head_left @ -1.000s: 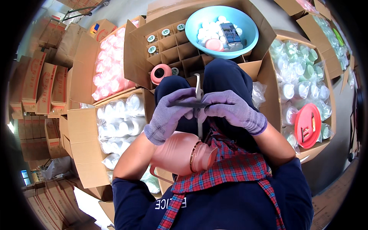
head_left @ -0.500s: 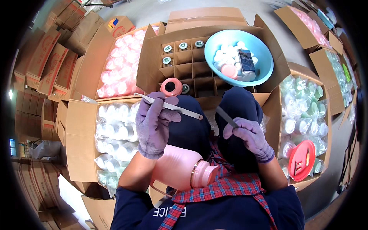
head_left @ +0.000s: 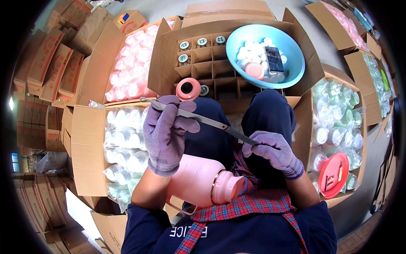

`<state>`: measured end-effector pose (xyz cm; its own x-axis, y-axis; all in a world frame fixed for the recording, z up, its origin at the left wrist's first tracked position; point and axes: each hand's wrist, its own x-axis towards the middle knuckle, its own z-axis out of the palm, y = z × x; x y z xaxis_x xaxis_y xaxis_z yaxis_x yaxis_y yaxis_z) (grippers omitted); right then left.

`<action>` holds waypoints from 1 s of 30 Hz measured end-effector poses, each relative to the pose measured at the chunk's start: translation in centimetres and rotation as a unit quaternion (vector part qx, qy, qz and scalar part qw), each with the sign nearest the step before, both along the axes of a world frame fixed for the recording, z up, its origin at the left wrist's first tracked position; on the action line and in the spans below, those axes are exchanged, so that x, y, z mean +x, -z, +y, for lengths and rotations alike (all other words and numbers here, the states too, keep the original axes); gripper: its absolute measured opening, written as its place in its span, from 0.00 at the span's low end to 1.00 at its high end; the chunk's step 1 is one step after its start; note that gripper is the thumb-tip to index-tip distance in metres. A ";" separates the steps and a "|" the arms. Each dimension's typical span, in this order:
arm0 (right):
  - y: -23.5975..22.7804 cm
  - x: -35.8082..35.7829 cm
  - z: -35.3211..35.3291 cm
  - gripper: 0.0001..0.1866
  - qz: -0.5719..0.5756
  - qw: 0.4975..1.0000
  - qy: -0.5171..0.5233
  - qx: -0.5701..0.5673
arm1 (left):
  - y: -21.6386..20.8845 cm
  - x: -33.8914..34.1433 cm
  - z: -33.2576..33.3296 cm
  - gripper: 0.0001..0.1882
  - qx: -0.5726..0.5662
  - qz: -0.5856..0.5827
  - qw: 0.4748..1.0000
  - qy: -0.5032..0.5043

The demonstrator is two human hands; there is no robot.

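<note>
My left hand (head_left: 165, 131), in a purple-grey knit glove, is closed around a thin silvery metal strip (head_left: 198, 117) with a hole in its right end. My right hand (head_left: 275, 153), gloved alike, pinches a dark grey flat strip (head_left: 240, 135). The two strips meet or overlap end to end above my knees; whether they touch I cannot tell. A pink vacuum jug (head_left: 196, 178) with a gold ring and a spout lies on its side across my lap, under my left forearm. Beyond my left hand sits a round pink lid (head_left: 188, 89) with a black centre.
Ahead stands a divided carton (head_left: 169, 70) with several jars; a blue basin (head_left: 296, 70) of white caps and a phone (head_left: 274, 59) rests on it. Bagged pink pieces (head_left: 133, 63), white pieces (head_left: 124, 144) and green pieces (head_left: 338, 114) fill other cartons. A red dish (head_left: 332, 186) lies at right.
The strips have come together: the silvery one has tilted downward at its right end, and the dark one has shifted left and lower. My view has shifted slightly.
</note>
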<state>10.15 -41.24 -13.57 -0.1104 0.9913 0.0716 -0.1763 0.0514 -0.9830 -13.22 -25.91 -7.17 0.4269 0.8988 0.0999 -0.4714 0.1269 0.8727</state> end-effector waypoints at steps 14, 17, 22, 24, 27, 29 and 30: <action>0.0 -0.6 0.2 0.09 -0.007 1.000 0.002 0.001 | 0.0 -0.7 -0.1 0.13 0.007 0.007 1.000 0.004; -0.1 -0.7 0.3 0.09 -0.019 1.000 0.004 0.006 | 0.2 -0.8 -0.1 0.13 -0.002 -0.003 1.000 0.003; -0.2 -1.1 0.3 0.10 -0.019 1.000 0.017 -0.002 | 0.3 -0.9 -0.2 0.13 0.009 0.003 1.000 0.002; -0.2 -1.4 0.4 0.10 0.002 1.000 0.025 -0.007 | 0.4 -1.0 -0.3 0.13 0.017 0.003 1.000 -0.002; 0.0 -1.3 0.6 0.10 -0.045 0.999 0.020 0.015 | 0.4 -1.0 -0.4 0.13 0.016 0.005 1.000 -0.007; -0.2 -1.4 0.7 0.11 -0.034 0.999 0.013 0.030 | 0.3 -1.0 -0.5 0.13 0.011 0.013 1.000 -0.004; -0.4 -1.4 0.7 0.12 -0.030 0.999 0.009 0.036 | 0.5 -1.0 -0.5 0.13 0.014 0.021 1.000 0.003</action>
<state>8.76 -40.57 -13.22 -0.0992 0.9855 0.1375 -0.1160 0.1258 -0.9853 -14.20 -26.38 -7.65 0.4369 0.8932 0.1066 -0.4341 0.1056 0.8947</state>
